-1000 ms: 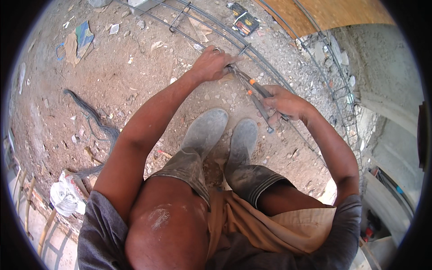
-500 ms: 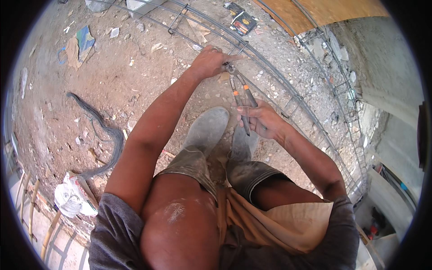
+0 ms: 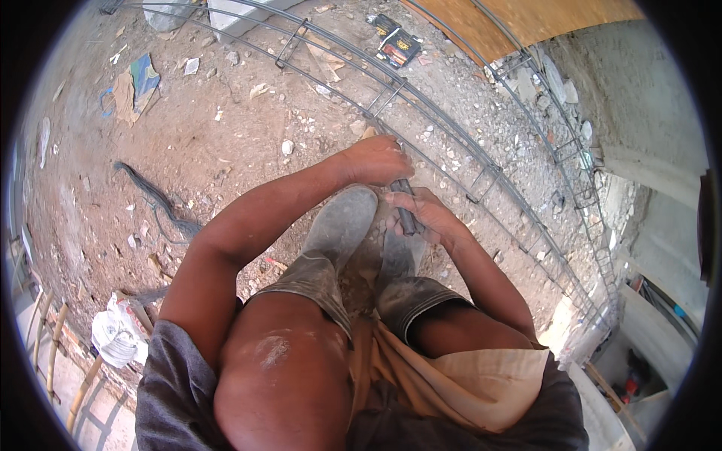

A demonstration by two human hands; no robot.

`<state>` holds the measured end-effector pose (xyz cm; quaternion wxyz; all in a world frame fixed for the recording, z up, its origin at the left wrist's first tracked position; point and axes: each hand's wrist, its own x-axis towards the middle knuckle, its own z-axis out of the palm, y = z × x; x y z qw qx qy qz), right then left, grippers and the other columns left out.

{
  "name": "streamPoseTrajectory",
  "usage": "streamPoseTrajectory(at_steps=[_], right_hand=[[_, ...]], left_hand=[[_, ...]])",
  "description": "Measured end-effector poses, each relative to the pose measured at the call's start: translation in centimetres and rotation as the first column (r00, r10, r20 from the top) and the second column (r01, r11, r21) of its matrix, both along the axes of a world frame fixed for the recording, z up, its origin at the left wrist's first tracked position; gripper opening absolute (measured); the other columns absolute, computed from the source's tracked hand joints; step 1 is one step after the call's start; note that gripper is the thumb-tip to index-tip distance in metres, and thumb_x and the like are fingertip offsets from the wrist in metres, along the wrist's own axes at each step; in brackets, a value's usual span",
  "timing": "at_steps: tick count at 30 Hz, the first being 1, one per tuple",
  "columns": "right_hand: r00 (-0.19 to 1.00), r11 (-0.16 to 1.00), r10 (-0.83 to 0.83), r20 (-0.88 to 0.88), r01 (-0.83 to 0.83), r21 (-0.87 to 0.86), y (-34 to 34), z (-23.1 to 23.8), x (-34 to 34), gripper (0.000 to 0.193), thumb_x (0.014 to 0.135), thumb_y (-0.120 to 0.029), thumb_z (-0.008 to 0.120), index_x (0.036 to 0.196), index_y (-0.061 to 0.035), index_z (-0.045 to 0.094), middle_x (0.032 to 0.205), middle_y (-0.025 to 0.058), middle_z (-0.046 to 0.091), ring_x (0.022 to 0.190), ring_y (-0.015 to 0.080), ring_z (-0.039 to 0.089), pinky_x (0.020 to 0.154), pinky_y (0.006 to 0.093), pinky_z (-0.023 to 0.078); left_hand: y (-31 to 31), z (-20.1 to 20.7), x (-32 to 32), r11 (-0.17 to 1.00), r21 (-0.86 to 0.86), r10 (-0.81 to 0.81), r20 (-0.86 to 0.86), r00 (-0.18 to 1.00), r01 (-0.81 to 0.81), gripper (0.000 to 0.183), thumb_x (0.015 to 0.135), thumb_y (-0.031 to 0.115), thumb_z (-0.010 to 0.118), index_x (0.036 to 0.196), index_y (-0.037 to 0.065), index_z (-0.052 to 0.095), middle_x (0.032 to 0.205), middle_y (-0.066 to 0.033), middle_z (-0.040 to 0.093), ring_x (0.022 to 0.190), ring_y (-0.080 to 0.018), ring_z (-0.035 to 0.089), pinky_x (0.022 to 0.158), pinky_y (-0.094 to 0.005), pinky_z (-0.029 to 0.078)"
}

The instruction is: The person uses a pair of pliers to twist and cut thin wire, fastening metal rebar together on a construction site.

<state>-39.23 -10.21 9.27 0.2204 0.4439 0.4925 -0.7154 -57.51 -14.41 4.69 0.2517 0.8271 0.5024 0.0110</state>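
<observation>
My right hand [image 3: 425, 213] is closed around the dark handles of a pair of pliers [image 3: 407, 219], in front of my rubber boots [image 3: 342, 222]. Just above it, my left hand [image 3: 377, 159] makes a fist over the front end of the same pliers. The jaws are hidden under that fist, and whether a wire is in there does not show. Beyond both hands runs a long steel rebar frame [image 3: 496, 167] with cross ties; the left fist is close to its near bar.
A second rebar frame [image 3: 556, 154] lies to the right, by a concrete wall [image 3: 639, 113]. Dark wire [image 3: 154, 197] and a white bag [image 3: 116, 331] lie left on the rubble ground. Black packages [image 3: 398, 46], a pale block [image 3: 241, 16] and a wooden board [image 3: 541, 26] are farther off.
My left hand has come down from the rebar toward me and closed from a pointing finger into a fist over the pliers. The right hand has dropped slightly, still holding the handles.
</observation>
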Motion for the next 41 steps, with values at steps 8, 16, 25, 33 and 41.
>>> streamPoseTrajectory(at_steps=[8,16,25,33,41], right_hand=[[0.909,0.745,0.371,0.191,-0.414,0.523,0.3,1.0,1.2,0.028,0.083,-0.019,0.067,0.102,0.0018,0.059,0.081,0.0171,0.065,0.072,0.0320,0.065,0.065,0.0402,0.052],[0.979,0.960,-0.199,0.050,0.205,-0.189,-0.2,1.4,1.7,0.031,0.086,-0.025,0.069,0.107,-0.0035,0.060,0.082,0.0073,0.064,0.069,0.0198,0.063,0.060,0.0318,0.051],[0.889,0.331,0.235,0.394,-0.454,0.827,0.7,-2.9,2.5,0.036,0.085,-0.024,0.064,0.108,0.0029,0.056,0.088,0.0241,0.066,0.087,0.0458,0.064,0.079,0.0501,0.051],[0.900,0.395,0.214,0.381,-0.436,0.809,-1.1,-4.8,2.2,0.040,0.084,-0.027,0.067,0.105,0.0048,0.056,0.088,0.0276,0.066,0.088,0.0442,0.065,0.077,0.0511,0.051],[0.964,0.915,0.176,0.200,-0.235,0.328,-1.2,-2.4,1.5,0.050,0.079,-0.029,0.074,0.119,-0.0021,0.062,0.104,0.0240,0.069,0.094,0.0377,0.068,0.085,0.0442,0.053]], left_hand=[[1.0,0.1,1.1,0.978,0.209,0.004,-0.048,0.999,0.006,0.026,0.079,0.018,0.059,0.104,0.013,0.063,0.087,-0.0064,0.067,0.093,-0.0266,0.067,0.087,-0.0388,0.048],[-0.6,-0.9,1.3,0.975,0.214,0.030,0.106,0.994,-0.052,0.024,0.076,0.018,0.060,0.097,0.009,0.067,0.083,-0.0118,0.067,0.087,-0.0300,0.068,0.081,-0.0417,0.052],[3.4,-0.8,3.8,0.987,-0.055,0.149,-0.021,0.989,-0.150,0.019,0.076,0.015,0.058,0.086,0.007,0.072,0.087,-0.0158,0.071,0.081,-0.0318,0.071,0.071,-0.0445,0.055],[1.6,-2.3,3.9,0.985,0.125,0.131,-0.065,0.989,-0.122,0.015,0.078,0.017,0.057,0.083,0.010,0.070,0.082,-0.0101,0.071,0.081,-0.0280,0.070,0.079,-0.0403,0.052],[-2.4,-2.0,2.7,0.848,0.528,0.003,0.091,0.996,-0.051,0.033,0.080,0.019,0.057,0.112,0.016,0.058,0.115,-0.0094,0.062,0.117,-0.0210,0.057,0.104,-0.0439,0.037]])
